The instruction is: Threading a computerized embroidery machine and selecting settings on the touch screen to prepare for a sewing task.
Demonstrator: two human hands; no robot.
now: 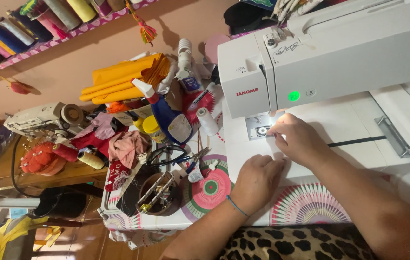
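A white sewing machine (320, 53) with a lit green button stands on the patterned table. My right hand (297, 139) reaches under its head, fingertips at the metal needle plate (261, 129); whether they pinch anything is hidden. My left hand (256, 180), with a thin blue wristband, rests as a loose fist on the machine's white bed (344, 125), holding nothing visible.
Left of the machine lie a white thread spool (208, 121), a blue spray bottle (166, 115), scissors (171, 156), a brown bowl of clips (159, 192), folded yellow fabric (123, 79) and pink cloth (128, 147). A second machine (41, 118) sits far left. Thread cones line a shelf (31, 21).
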